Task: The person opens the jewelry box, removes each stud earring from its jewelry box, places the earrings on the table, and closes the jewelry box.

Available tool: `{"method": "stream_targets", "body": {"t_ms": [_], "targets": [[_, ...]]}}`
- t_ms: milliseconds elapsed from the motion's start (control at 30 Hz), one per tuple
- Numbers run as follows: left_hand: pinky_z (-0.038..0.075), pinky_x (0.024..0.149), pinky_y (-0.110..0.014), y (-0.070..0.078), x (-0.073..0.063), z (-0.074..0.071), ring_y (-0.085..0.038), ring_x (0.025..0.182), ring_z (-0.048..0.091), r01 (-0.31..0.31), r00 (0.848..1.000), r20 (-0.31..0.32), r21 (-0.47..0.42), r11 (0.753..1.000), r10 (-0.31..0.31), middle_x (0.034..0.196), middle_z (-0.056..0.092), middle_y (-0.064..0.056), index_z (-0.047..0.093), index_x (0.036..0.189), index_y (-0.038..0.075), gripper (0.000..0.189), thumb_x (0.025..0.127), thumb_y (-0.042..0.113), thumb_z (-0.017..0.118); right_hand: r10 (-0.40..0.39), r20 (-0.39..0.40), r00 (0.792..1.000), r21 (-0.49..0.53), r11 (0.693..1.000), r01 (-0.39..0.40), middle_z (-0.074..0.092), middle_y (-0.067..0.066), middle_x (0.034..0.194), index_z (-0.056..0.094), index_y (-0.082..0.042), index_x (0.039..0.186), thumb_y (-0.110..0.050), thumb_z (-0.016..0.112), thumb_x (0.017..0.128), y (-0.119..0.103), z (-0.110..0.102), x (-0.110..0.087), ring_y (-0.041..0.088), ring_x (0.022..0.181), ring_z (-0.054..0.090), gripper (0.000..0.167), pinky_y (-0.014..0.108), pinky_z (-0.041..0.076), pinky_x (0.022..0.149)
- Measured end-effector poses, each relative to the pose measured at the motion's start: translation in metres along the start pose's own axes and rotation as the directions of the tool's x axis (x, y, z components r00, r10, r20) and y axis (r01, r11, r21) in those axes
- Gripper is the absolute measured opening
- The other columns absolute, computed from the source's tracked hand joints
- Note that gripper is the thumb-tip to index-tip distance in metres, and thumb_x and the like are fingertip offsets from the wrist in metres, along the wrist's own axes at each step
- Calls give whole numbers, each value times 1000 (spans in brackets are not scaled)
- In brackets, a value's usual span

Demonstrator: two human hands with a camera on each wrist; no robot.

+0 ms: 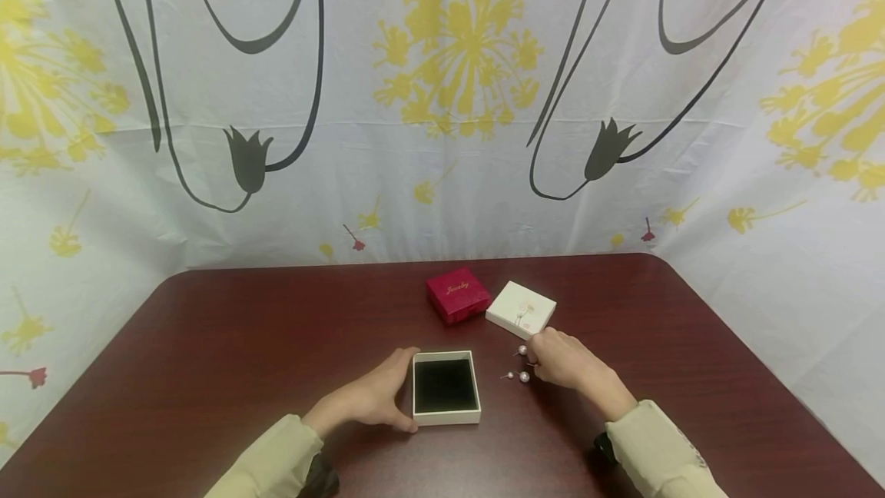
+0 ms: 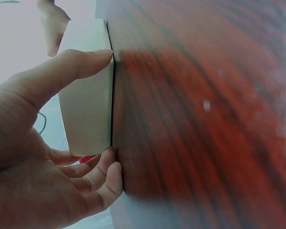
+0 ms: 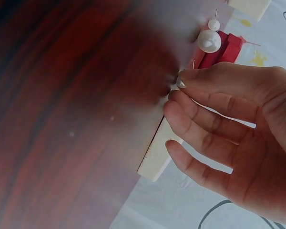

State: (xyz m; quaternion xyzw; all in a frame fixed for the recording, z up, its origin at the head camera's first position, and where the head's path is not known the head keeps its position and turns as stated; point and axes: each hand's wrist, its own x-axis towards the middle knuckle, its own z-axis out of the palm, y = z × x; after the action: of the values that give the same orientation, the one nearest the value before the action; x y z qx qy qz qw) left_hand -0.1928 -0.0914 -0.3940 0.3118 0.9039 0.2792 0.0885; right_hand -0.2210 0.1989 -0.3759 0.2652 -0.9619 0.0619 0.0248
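A small white box (image 1: 445,419) stands uncovered on the table, its inside lined with a black pad (image 1: 445,386). My left hand (image 1: 376,394) grips its left side, with the thumb (image 2: 81,67) along one wall and the fingers curled round the far corner. To the right, my right hand (image 1: 563,360) pinches at a pearl earring (image 3: 181,83) between thumb and fingertips, low over the table; the fingers hide part of it. Another pearl earring (image 1: 524,377), with a large pearl, a small pearl and a thin pin, lies just nearer to me.
Behind the hands sit a red jewelry box (image 1: 459,295) with gold lettering and a white lid (image 1: 520,308) with a small printed flower, side by side. The dark wooden table (image 1: 290,329) ends at a white patterned curtain (image 1: 442,198).
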Motion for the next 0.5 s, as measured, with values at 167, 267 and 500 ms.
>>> {"method": "stream_targets", "body": {"t_ms": [167,267,500], "targets": [[30,99,-46,0,-1,0,-32,119,36,-1,1000,0,-2,1000,1,124,37,-22,25,129,-12,97,56,18,82,10,21,1000,23,1000,-11,34,-7,51,43,-14,51,2,62,66,1,-4,0,10,50,35,30,25,29,43],[30,99,-46,-1,0,1,-32,119,35,-3,1000,-1,0,1000,3,124,37,-23,24,129,-12,97,56,18,82,12,18,1000,29,1000,-13,38,-7,52,48,-14,53,-1,66,67,3,-7,0,10,51,37,26,26,32,44],[31,98,-45,-2,0,1,-32,118,36,-5,1000,0,-4,1000,5,123,37,-22,24,129,-11,97,56,19,82,21,-75,997,19,1000,-19,50,-4,58,57,-10,64,-8,67,71,8,-13,3,10,51,42,12,25,36,44]]}}
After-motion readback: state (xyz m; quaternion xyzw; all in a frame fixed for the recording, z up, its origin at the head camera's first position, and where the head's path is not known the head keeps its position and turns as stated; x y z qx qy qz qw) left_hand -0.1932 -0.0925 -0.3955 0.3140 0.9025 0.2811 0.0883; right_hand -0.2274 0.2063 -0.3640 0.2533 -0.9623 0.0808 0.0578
